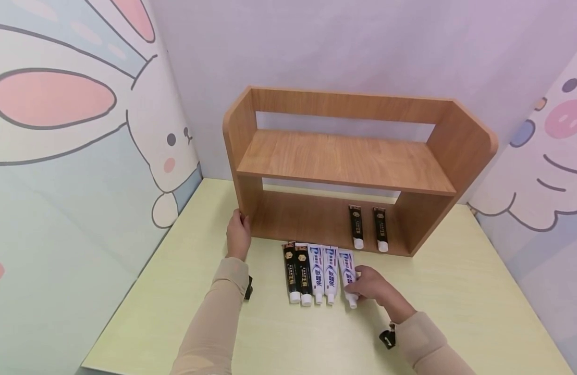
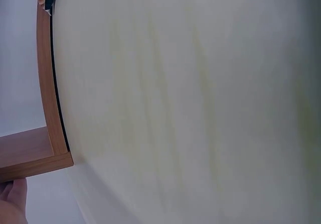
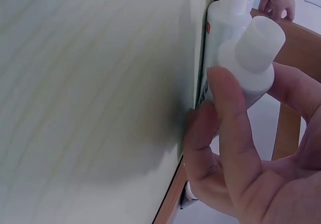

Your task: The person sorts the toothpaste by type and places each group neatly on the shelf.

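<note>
Right hand (image 1: 373,288): my fingers pinch the cap end of the rightmost white tube (image 1: 347,277), at 6 o'clock of the shelf unit (image 1: 349,161), probably to lift it clear of its row.
Left hand (image 1: 238,234): fingers laid against the unit's left side panel at 9 o'clock, likely steadying it (grip not plainly shown).
Row on tabletop (image 1: 457,291): two black tubes (image 1: 297,276), two more white tubes (image 1: 323,273), touching side by side.
Lower shelf: two black tubes lying (image 1: 369,227) at 3 o'clock; the space beside them is open.

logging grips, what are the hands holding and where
Right hand pinches a white toothpaste tube near its cap end. Left hand rests on the wooden shelf at its side panel.
</note>
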